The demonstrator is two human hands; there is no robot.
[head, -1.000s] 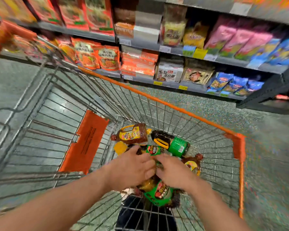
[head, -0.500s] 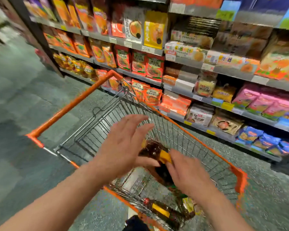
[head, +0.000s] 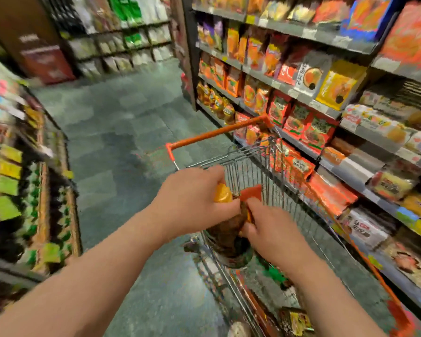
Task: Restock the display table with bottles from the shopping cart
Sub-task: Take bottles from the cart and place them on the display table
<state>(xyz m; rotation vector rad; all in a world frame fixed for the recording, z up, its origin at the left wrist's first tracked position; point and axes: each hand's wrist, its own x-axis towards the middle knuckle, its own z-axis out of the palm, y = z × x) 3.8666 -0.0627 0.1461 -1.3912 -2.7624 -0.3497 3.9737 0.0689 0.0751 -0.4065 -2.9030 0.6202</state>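
Note:
I hold bottles above the wire shopping cart [head: 249,166], which has an orange handle and rim. My left hand [head: 192,203] grips a bottle with a yellow-orange cap [head: 222,196] near its top. A dark brown bottle [head: 229,235] hangs below between both hands. My right hand [head: 272,229] grips its right side, where a yellow handle shows. More bottles [head: 294,319] lie blurred in the cart's bottom. The display table [head: 44,181] with green-labelled goods stands at the left.
Tall shelves [head: 326,105] packed with snack packets run along the right, close beside the cart. Grey tiled aisle floor [head: 122,132] stretches ahead between the left display and the shelves. More shelving [head: 122,45] closes the far end.
My hands have lifted the bottles out of the cart. My view has swung left, from the cart's inside to the aisle and the display at the left.

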